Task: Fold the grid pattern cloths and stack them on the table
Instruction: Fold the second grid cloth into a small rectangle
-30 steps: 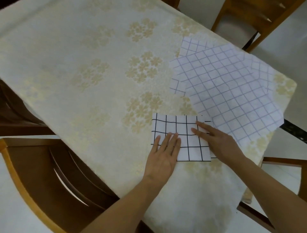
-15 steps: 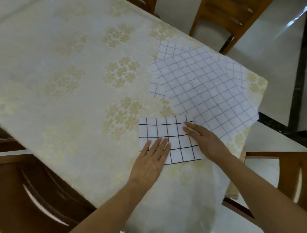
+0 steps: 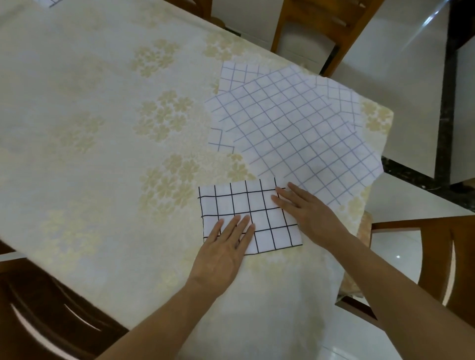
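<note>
A folded white cloth with a bold black grid (image 3: 241,205) lies flat near the table's front edge. My left hand (image 3: 223,251) presses on its lower left part with straight fingers. My right hand (image 3: 305,213) lies flat on its right edge, fingers pointing left. Behind them, a pile of unfolded white cloths with a thin purple grid (image 3: 290,126) is spread toward the table's right corner, overlapping one another.
The table wears a cream tablecloth with gold flower prints (image 3: 102,115). Wooden chairs stand at the far side (image 3: 316,28), at the right (image 3: 437,257) and at the lower left (image 3: 43,313). A corner of another grid cloth (image 3: 52,2) shows at the top left.
Both hands stay flat on the folded black-grid cloth. The view has shifted, so the cloths sit a little further left in the frame.
</note>
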`<action>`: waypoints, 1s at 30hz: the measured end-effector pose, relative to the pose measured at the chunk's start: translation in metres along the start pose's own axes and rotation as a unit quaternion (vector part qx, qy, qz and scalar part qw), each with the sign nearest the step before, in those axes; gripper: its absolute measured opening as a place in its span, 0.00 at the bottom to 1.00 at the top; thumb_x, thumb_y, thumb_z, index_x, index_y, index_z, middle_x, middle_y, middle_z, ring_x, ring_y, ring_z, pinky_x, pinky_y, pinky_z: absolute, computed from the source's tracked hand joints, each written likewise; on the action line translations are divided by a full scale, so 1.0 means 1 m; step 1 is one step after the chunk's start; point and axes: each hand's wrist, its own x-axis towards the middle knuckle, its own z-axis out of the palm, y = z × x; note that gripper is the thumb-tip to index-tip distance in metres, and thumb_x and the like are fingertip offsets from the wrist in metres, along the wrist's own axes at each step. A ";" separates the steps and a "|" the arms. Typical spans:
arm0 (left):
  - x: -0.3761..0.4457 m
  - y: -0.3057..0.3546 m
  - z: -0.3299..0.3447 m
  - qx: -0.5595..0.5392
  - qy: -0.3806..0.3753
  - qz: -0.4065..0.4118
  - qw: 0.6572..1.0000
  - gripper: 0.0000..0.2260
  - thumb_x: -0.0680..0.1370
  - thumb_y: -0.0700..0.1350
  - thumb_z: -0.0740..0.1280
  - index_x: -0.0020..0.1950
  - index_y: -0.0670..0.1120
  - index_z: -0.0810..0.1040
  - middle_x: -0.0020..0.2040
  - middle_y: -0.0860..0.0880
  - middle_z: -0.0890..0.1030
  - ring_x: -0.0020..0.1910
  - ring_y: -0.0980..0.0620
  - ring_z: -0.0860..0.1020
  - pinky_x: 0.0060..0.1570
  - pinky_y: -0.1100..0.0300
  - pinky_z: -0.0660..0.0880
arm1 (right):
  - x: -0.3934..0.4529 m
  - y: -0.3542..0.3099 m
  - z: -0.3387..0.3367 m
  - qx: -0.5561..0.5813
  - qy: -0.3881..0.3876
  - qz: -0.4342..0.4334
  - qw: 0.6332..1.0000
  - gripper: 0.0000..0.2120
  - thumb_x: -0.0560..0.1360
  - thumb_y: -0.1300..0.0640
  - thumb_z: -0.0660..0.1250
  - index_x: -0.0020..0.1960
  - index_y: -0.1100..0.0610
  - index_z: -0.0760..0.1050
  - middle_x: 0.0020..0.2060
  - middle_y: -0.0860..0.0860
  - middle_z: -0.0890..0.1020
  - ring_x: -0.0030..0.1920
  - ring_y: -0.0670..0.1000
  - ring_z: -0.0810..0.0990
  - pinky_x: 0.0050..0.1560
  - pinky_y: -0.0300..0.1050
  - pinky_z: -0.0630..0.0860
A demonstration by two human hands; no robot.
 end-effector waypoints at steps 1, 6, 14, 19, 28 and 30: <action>0.000 0.000 0.000 -0.002 0.001 0.001 1.000 0.30 0.83 0.38 0.47 0.78 0.46 0.30 0.77 0.46 0.29 0.77 0.46 0.30 0.76 0.46 0.33 | 0.000 -0.001 0.001 -0.004 -0.005 0.004 1.000 0.39 0.69 0.76 0.62 0.78 0.56 0.64 0.77 0.55 0.64 0.78 0.59 0.59 0.72 0.59 0.67; 0.002 0.001 0.003 -0.003 0.003 -0.002 1.000 0.29 0.83 0.42 0.47 0.79 0.46 0.33 0.77 0.46 0.30 0.77 0.46 0.31 0.76 0.46 0.34 | -0.001 -0.006 -0.002 -0.024 -0.008 0.011 1.000 0.36 0.69 0.73 0.60 0.77 0.57 0.65 0.76 0.56 0.65 0.78 0.60 0.59 0.74 0.61 0.63; 0.009 -0.002 0.006 -0.085 0.120 0.020 0.989 0.27 0.81 0.56 0.53 0.78 0.46 0.65 0.78 0.45 0.63 0.78 0.47 0.59 0.76 0.44 0.58 | 0.015 -0.043 -0.002 0.028 0.043 0.066 0.996 0.22 0.83 0.56 0.55 0.76 0.60 0.66 0.75 0.57 0.68 0.77 0.57 0.62 0.75 0.59 0.63; 0.031 -0.026 0.001 -0.066 0.144 -0.076 0.984 0.28 0.84 0.57 0.48 0.81 0.44 0.54 0.81 0.44 0.53 0.80 0.47 0.49 0.77 0.45 0.54 | 0.029 -0.060 0.013 0.028 -0.033 0.118 0.992 0.35 0.83 0.36 0.39 0.81 0.58 0.47 0.81 0.54 0.48 0.81 0.52 0.43 0.80 0.52 0.49; 0.040 -0.038 0.026 -0.024 0.119 -0.101 0.987 0.32 0.83 0.63 0.46 0.81 0.46 0.44 0.82 0.45 0.44 0.80 0.47 0.42 0.77 0.45 0.53 | 0.024 -0.058 0.019 0.021 -0.047 0.137 0.989 0.38 0.82 0.34 0.43 0.81 0.59 0.40 0.81 0.55 0.42 0.80 0.53 0.40 0.79 0.55 0.51; 0.041 -0.041 0.024 -0.022 0.123 -0.097 0.987 0.32 0.83 0.63 0.46 0.81 0.46 0.44 0.82 0.45 0.44 0.80 0.47 0.42 0.77 0.44 0.53 | 0.026 -0.061 0.017 0.028 -0.035 0.147 0.988 0.39 0.82 0.34 0.44 0.81 0.60 0.42 0.81 0.56 0.44 0.80 0.54 0.41 0.80 0.55 0.50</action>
